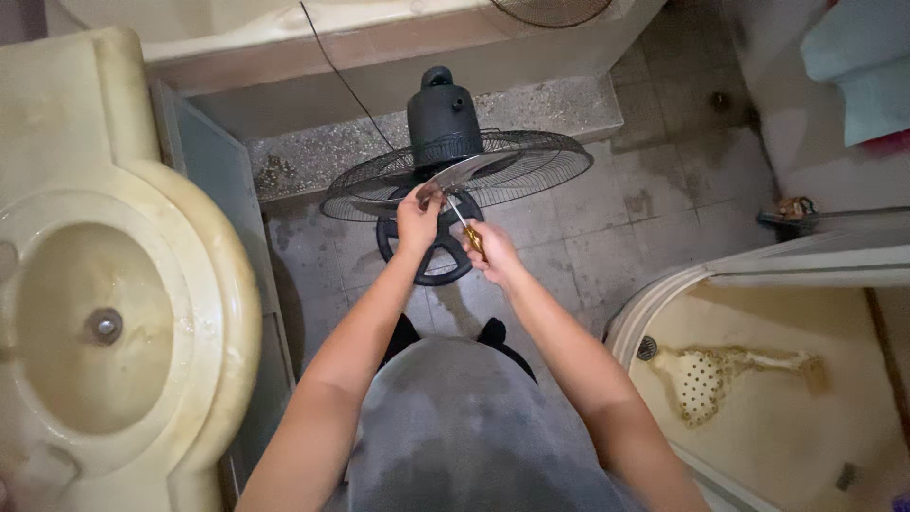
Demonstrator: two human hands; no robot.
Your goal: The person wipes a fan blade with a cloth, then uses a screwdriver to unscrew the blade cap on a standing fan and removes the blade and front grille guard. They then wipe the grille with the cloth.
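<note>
Head view looks straight down past a grey shirt [474,427] and two bare forearms to a tiled floor [654,218]. Closest in, on the person's left side, a yellowed washbasin [190,313] bulges into the frame, and on the right a stained shower tray [758,379] curves along the floor's near right corner.

Further out, both hands meet over a dark electric fan [455,171] lying on the floor. Its round base [427,256] sits nearest the person, its wire grille [531,166] spreads flat beyond, and the motor housing [444,118] points up towards the far step [531,109].

The left hand [418,220] is closed around the fan's hub, just where a pale blade [464,173] comes out. The right hand [491,251] is clenched on the amber handle of a screwdriver [464,226], whose thin shaft angles up to the same hub, its tip touching or very close to the left fingers; I cannot tell which.

As I judge it, the step in hand is working a fastener at the hub, with the left hand keeping the blade from spinning. The next move would call for steady downward pressure on the driver, the tip kept seated, and the left grip held firm so nothing slips towards the fingers.

Beyond the fan a black cord [341,76] runs up over the step to the far wall.
</note>
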